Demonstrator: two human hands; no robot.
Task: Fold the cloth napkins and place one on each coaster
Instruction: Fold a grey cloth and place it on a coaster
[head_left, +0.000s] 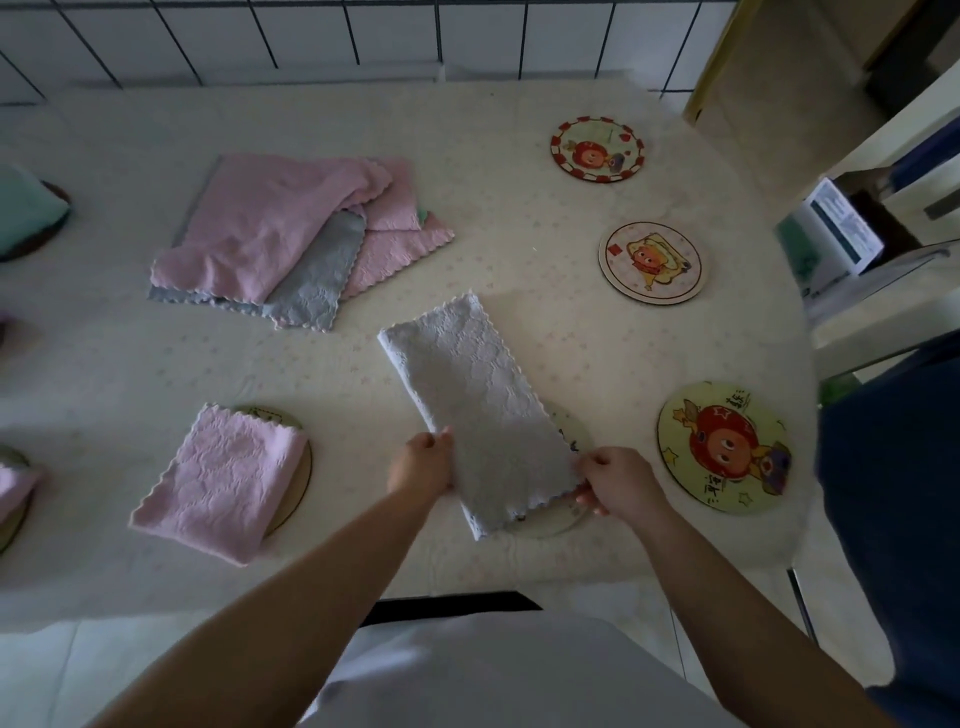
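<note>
A grey napkin (470, 410), already folded once into a long strip, is held at its near end over the counter (519, 218). The left hand (423, 462) grips the strip's left edge with fingers curled round it; the right hand (618, 483) pinches the near right corner. The strip's far end lies on the counter, pointing away, while its near end covers most of a round coaster (563, 512) — only a sliver of that coaster shows beneath.

The step in hand is judged to be the second fold of this napkin. The next move seems to call for the near end to be brought over the far end, or the reverse, so that a compact square results, and for that square to be centred on the coaster under it.

To the left, a folded pink napkin (223, 483) is already set on its own coaster (296, 467). Three printed coasters stay uncovered on the right — a near one (724, 447), a middle one (652, 262) and a far one (597, 149). A heap of unfolded pink and grey napkins (291, 234) waits further back, so a good part of the task is judged still to be done.
</note>
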